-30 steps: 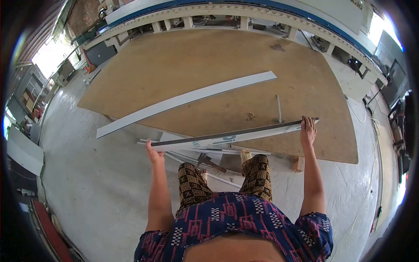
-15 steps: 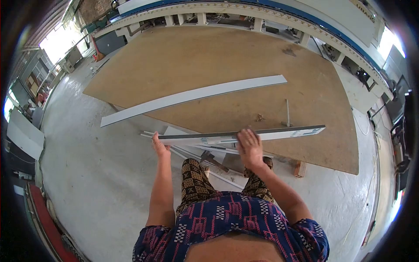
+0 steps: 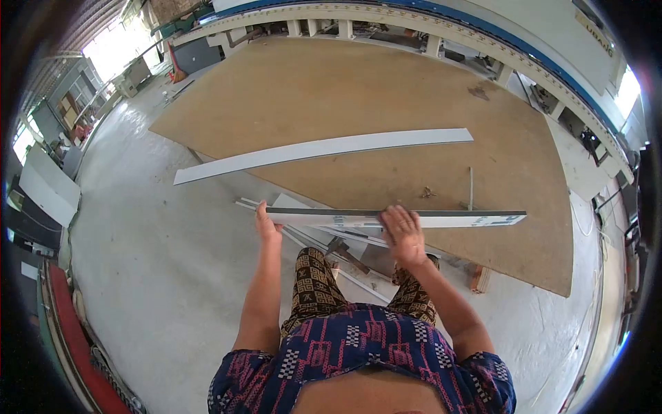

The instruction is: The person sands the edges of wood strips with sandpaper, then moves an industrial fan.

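A long white strip [image 3: 448, 219] with a dark edge and printed marks lies across in front of me. My left hand [image 3: 268, 224] is closed on its left end, thumb up. Near the middle of the strip, my right hand [image 3: 403, 234] curls its fingers over the dark upper edge. Something small and dark shows beside those fingers, mostly hidden; I cannot make out its kind. The strip's right part is over the brown board [image 3: 310, 83]. Beyond it, a second white strip [image 3: 324, 147] rests across the board and sticks out past its left edge.
A thin rod [image 3: 471, 188] and small brown bits [image 3: 428, 192] lie on the board. Below my hands are loose white strips [image 3: 365, 286] and a hammer-like tool [image 3: 346, 254]. A wooden block [image 3: 480, 279] is under the board's near edge. A long machine [image 3: 433, 45] stands behind.
My view has shifted, so the board sits further right and the hands too. The held strip has turned slightly, its right end now lower in view. Both hands stay on it.
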Demonstrator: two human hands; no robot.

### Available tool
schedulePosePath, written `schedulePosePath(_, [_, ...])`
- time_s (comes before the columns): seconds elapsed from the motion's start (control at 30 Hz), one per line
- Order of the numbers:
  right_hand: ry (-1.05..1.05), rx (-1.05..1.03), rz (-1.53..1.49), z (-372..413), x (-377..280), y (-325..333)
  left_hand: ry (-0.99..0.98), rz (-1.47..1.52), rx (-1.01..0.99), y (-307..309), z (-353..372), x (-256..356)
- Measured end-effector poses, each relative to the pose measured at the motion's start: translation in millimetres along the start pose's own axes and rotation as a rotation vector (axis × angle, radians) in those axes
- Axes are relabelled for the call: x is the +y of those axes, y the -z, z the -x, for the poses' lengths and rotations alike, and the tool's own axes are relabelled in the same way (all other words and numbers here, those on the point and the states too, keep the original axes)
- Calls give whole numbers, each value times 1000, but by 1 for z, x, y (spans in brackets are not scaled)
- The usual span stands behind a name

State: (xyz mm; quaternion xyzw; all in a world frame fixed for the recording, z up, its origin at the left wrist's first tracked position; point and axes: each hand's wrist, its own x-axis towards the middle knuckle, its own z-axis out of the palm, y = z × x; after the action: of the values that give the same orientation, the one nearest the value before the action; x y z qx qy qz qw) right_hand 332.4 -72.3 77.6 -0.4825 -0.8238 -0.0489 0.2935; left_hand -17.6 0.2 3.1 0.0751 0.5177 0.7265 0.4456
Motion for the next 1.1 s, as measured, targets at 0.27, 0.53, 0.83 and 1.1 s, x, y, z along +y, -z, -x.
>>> schedulePosePath(0.27, [-185,86,102,41,85,41,-17,-12,-27,2,-2,-1])
schedulePosePath(0.53, [-580,146,90,55,168,45,-47,-109,80,14,-24,-21])
schedulePosePath(0.83, [-729,30,513,48,185,12,-472,-385,174,16,-54,-58])
schedulePosePath(1.1, [-498,6,315,64,234,0,-198,-250,254,9,-34,-35])
